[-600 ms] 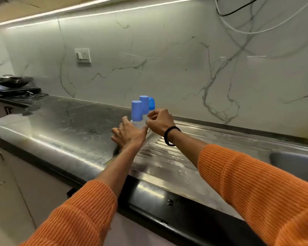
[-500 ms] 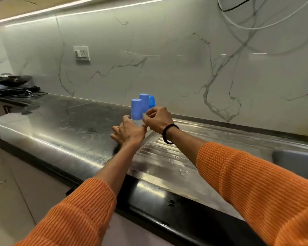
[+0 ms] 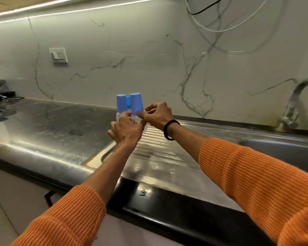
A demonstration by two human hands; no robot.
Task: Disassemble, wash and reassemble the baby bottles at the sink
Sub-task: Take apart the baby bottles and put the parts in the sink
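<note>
Head view, item one: a cluster of clear plastic baby bottles with tall blue cylindrical caps (image 3: pixel 136 103), standing upright at the left end of the ribbed stainless-steel draining board (image 3: pixel 160 150), close to the marble-veined wall; two caps show plainly and a sliver of a third blue one sits between and behind them. Left hand (image 3: pixel 126 129): fingers curled round the clear body of the nearest bottle, steadying it from the front. Right hand (image 3: pixel 157 113): thumb and fingertips pinching at the base of the right-hand blue cap, a black band on that wrist. Step judged in hand: disassembly, first cap not yet off. Next move likely calls for a firm hold on the body while the cap is pulled or twisted free, without toppling the neighbouring bottles. Markings: a small orange-and-yellow print shows on the held bottle, too small to read; no brand legible. Outward: dark polished stone counter (image 3: pixel 48 121), sink basin (image 3: pixel 283 153) and curved chrome tap (image 3: pixel 292 107) to the right, white wall switch plate (image 3: pixel 58 55).
</note>
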